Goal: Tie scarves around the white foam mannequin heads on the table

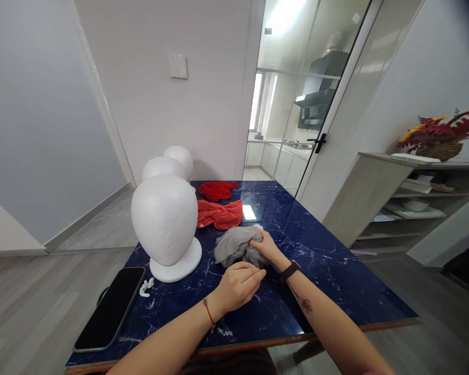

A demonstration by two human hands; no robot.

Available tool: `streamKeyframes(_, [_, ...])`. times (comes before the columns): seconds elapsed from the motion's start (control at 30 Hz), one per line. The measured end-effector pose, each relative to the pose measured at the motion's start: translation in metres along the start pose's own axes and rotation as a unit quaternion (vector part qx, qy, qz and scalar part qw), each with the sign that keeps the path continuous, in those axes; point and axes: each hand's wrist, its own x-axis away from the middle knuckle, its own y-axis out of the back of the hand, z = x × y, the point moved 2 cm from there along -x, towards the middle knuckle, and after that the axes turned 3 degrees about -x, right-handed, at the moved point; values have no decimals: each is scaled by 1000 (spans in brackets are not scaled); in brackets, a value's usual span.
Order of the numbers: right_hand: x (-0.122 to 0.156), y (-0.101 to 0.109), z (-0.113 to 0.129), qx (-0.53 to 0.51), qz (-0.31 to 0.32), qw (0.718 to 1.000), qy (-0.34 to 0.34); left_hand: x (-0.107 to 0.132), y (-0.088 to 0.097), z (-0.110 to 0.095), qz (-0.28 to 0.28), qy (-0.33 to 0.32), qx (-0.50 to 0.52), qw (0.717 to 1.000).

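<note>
A crumpled grey cloth [236, 245] lies on the blue marble-patterned table, right of the nearest white foam head. My right hand [264, 246], with a dark band at the wrist, is closed on the cloth's right side. Just in front of the cloth is my left hand [240, 285], its fingers bent and pressed together. What those fingers hold, if anything, is hidden. The foam head [164, 221] stands upright on its round base. Behind the grey cloth lie a coral-red cloth [221, 214] and a brighter red cloth [217, 190].
Two more foam heads [162, 167] stand in a row behind the first, partly hidden. A black-screened tablet or phone [111, 307] and white earbuds [146, 287] lie at the table's left. A glass door [293, 104] is beyond; a shelf unit [406, 203] stands right.
</note>
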Motion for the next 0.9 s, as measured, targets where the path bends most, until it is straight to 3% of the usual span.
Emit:
streamKeyframes(0.1, [-10, 25, -5, -93, -163, 981, -44, -5, 10, -1, 3, -25, -35, 999])
streamKeyframes(0.2, [-16, 47, -10, -115, -249, 960, -48, -9, 30, -5, 7, -75, -84, 994])
streamKeyframes(0.27, [-19, 60, -11, -120, -314, 941, -40, -5, 49, -8, -32, -65, -110, 991])
streamKeyframes(0.37, [-18, 78, -6, -89, -412, 907, 2, 16, 82, -5, -191, 76, -188, 961])
streamKeyframes(0.43, [-15, 87, 1, 3, -465, 884, 42, 40, 102, 3, -319, 226, -226, 892])
streamKeyframes(0.5, [-12, 93, 7, 124, -479, 867, 59, 66, 117, 16, -387, 367, -208, 820])
streamKeyframes(0.57, [-11, 93, 8, 219, -441, 869, 49, 87, 125, 34, -344, 471, -169, 795])
streamKeyframes(0.7, [-9, 84, 2, 344, -365, 865, 2, 108, 133, 66, -202, 551, -62, 807])
streamKeyframes(0.8, [-8, 77, -1, 363, -363, 858, -6, 107, 134, 80, -188, 554, -5, 811])
streamKeyframes(0.9, [-8, 72, 2, 311, -366, 875, 61, 101, 131, 87, -205, 549, -6, 810])
